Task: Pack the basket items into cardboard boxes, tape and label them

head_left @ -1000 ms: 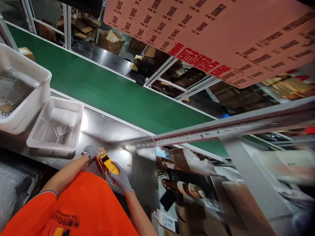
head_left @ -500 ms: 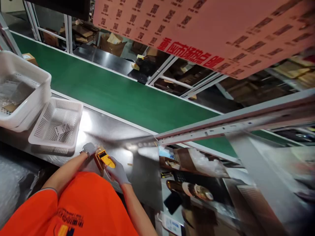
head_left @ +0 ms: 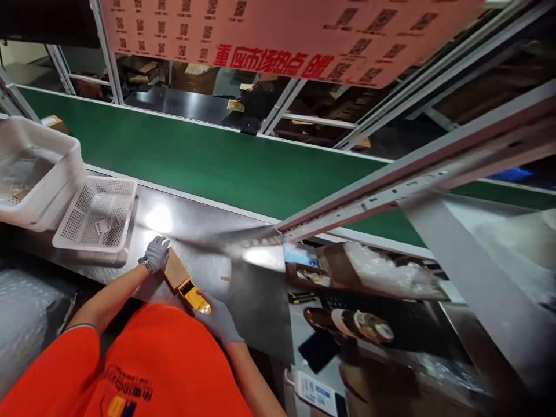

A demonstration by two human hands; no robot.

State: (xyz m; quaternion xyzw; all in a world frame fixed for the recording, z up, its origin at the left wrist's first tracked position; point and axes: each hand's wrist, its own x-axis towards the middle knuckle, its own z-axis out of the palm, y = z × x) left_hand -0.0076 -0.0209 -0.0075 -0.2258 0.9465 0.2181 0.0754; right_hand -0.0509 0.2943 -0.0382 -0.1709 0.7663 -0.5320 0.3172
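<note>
A small brown cardboard box (head_left: 176,269) lies at the near edge of the metal table, angled towards my body. My gloved left hand (head_left: 157,253) grips its far left end, with the fingers bent over the edge. In my gloved right hand (head_left: 219,318) is a yellow tape dispenser (head_left: 194,296), its front end at the near right end of the box. My palm hides part of the dispenser, so any tape roll is hard to make out.
A white perforated basket (head_left: 94,214) with a label in it stands left, beside stacked white baskets (head_left: 41,174). Behind runs a green conveyor belt (head_left: 208,156). A metal post (head_left: 391,179) crosses at right, above a shelf with tape rolls (head_left: 347,324) and a phone (head_left: 319,350).
The dispenser has moved from the far end of the box to its near right end, uncovering the top. My left hand stays by the far end. The view has turned slightly.
</note>
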